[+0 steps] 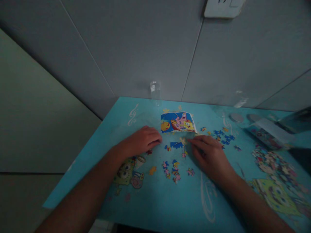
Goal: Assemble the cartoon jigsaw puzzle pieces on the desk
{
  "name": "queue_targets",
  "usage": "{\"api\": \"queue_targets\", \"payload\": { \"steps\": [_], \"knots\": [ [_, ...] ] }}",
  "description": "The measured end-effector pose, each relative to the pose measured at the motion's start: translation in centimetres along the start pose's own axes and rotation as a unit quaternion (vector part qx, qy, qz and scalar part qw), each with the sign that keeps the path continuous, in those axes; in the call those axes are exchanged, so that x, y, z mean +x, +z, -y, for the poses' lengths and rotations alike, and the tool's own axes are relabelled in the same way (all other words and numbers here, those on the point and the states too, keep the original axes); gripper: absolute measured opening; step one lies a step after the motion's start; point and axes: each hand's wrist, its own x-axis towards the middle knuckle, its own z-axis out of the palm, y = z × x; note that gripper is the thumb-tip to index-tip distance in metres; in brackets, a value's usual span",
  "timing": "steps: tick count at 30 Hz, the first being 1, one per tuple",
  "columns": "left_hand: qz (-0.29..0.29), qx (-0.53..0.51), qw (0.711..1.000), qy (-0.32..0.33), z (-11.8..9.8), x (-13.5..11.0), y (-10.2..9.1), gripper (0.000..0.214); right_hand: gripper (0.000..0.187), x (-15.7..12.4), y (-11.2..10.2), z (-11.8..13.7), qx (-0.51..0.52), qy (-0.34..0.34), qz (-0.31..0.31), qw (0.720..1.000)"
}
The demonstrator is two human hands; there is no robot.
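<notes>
My left hand (147, 139) rests palm down on the table, left of a picture sheet (178, 123) with cartoon figures on blue. Its fingers are curled together, and whatever may be under them is hidden. A dark red puzzle piece (149, 151) shows below that hand. My right hand (206, 149) has its forefinger stretched toward a few joined blue puzzle pieces (176, 145), its thumb apart and its other fingers bent. Between the forearms lie several loose puzzle pieces (175, 171), an orange piece (152, 170) and a pink-and-blue piece (190, 171).
Blue puzzle pieces (224, 137) lie beyond my right hand. Farther right spreads a pile of mixed pieces (274, 161), near a box-like packet (267, 134) and round lids (236, 117). A clear plastic cylinder (155, 94) stands by the wall (136, 58) behind the blue table (109, 119).
</notes>
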Motion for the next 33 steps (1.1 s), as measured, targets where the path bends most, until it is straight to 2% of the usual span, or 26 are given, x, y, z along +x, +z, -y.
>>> {"api": "queue_targets", "payload": {
  "steps": [3,6,9,12,16,20,25,29,33],
  "knots": [
    [-0.073,-0.057,0.996,0.0,-2.0,0.8,1.3,0.005,0.031,0.0,0.4,1.0,0.117,-0.005,0.009,0.993],
    [-0.155,-0.113,0.981,-0.041,-4.7,1.7,2.7,0.004,0.023,0.1,0.9,2.2,0.188,-0.003,0.035,0.982],
    [-0.17,-0.152,0.97,-0.08,-6.6,2.2,3.7,0.005,0.016,0.2,1.0,2.8,0.236,0.021,0.04,0.971],
    [-0.162,-0.136,0.974,-0.077,-7.1,2.2,3.9,0.007,0.017,0.3,0.8,2.8,0.262,0.066,0.029,0.962],
    [-0.152,-0.007,0.987,-0.051,-5.8,1.6,3.3,0.014,0.022,0.3,0.3,1.9,0.241,0.151,-0.032,0.958],
    [-0.159,0.117,0.977,-0.082,-3.7,0.9,2.1,0.014,0.029,0.3,-0.3,0.8,0.208,0.182,-0.065,0.959],
    [-0.128,0.201,0.96,-0.145,-0.9,0.2,0.2,0.012,0.029,0.2,-0.4,0.5,0.138,0.133,-0.069,0.979],
    [-0.094,0.224,0.958,-0.152,0.2,-0.4,-0.7,0.011,0.033,0.0,-0.1,1.0,0.114,0.069,-0.035,0.99],
    [-0.075,0.231,0.959,-0.147,0.7,-0.7,-0.8,0.013,0.039,-0.2,0.1,0.9,0.106,0.085,-0.026,0.99]
  ]
}}
